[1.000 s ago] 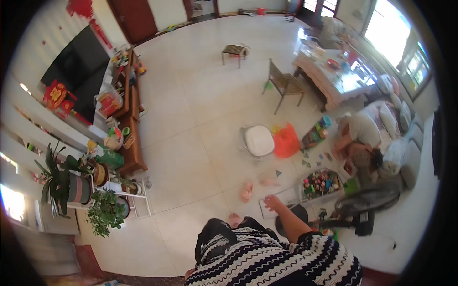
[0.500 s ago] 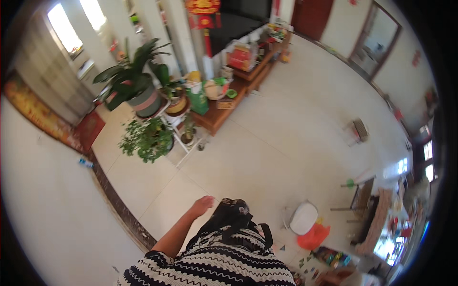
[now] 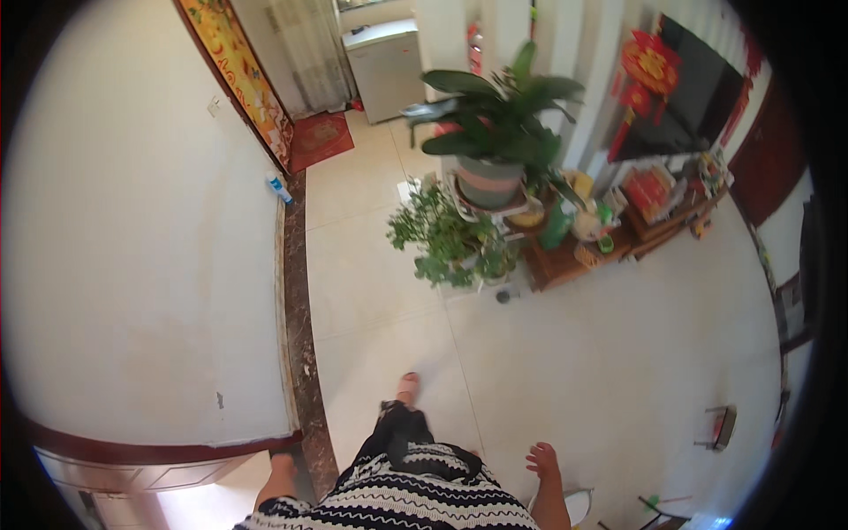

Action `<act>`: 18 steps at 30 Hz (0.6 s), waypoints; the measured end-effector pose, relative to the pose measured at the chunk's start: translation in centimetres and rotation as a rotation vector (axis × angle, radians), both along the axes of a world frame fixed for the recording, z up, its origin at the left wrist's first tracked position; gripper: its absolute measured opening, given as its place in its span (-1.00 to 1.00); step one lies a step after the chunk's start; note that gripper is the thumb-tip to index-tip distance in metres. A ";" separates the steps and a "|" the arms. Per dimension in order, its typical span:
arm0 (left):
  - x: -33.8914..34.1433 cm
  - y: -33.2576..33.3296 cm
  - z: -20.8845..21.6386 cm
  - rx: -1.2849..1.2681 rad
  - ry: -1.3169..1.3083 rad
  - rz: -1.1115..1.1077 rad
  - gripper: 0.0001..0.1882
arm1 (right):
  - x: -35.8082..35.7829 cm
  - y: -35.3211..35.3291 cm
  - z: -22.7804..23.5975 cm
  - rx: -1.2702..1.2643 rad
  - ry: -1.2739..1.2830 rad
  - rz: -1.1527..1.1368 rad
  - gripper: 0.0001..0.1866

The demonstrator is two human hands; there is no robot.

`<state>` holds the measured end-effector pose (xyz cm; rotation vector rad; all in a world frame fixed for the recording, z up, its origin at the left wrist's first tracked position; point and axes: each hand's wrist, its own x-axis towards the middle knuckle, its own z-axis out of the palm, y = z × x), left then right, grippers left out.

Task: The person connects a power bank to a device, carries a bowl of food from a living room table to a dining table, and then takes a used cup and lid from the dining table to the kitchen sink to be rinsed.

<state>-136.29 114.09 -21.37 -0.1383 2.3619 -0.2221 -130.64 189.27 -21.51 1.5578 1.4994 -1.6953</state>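
Head view | gray pot (image 3: 488, 184): leafy plant (image 3: 495, 143) | right hand (image 3: 542, 460): spread | left hand (image 3: 281, 461): can't tell

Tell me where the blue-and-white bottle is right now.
In the head view, the blue-and-white bottle is in the upper left, at the foot of the white wall, just this side of the red mat.

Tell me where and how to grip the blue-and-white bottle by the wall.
Grip the slim bottle around its middle, probably best from the right, across the tiled floor: it seems upright, with the wall close on its left.
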 end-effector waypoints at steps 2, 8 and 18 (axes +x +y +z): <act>-0.1 -0.6 -0.6 0.063 -0.130 -0.120 -0.81 | -8.4 -2.9 0.3 0.001 0.052 0.156 -0.50; -12.0 5.2 -2.7 0.307 -0.076 0.104 -0.80 | -31.2 -15.5 -0.5 -0.115 0.092 0.600 -0.48; -47.5 2.9 5.6 0.686 0.470 0.927 -0.62 | -63.5 -28.1 4.9 0.167 0.502 1.174 -0.45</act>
